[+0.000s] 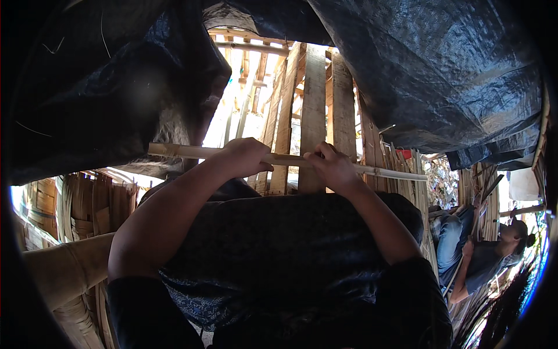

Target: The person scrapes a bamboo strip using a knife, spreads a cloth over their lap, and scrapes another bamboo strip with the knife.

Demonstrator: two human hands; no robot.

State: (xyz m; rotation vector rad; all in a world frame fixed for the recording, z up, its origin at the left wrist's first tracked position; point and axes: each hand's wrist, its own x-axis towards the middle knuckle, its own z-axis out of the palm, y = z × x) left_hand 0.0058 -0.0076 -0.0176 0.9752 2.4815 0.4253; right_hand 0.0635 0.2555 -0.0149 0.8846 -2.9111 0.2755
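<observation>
Dark cloth (290, 250) beneath bamboo strip (383, 172)

A dark blue tarpaulin (442, 75) hangs over and beyond the hands as a roof. Past the hands stand rough wooden planks (314, 116) with bright daylight breaking through the gaps. Left of the hands lean woven bamboo panels (87, 203); to the right another person (482, 256) sits among bamboo strips.

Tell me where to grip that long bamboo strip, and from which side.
Grip the bamboo strip mid-length, two holds set apart, coming over the top. It is long, thin and lies roughly level, so end holds would probably let it sag. The left hand and right hand already wrap it that way, above the lap. The bare ends stick out both sides.
</observation>
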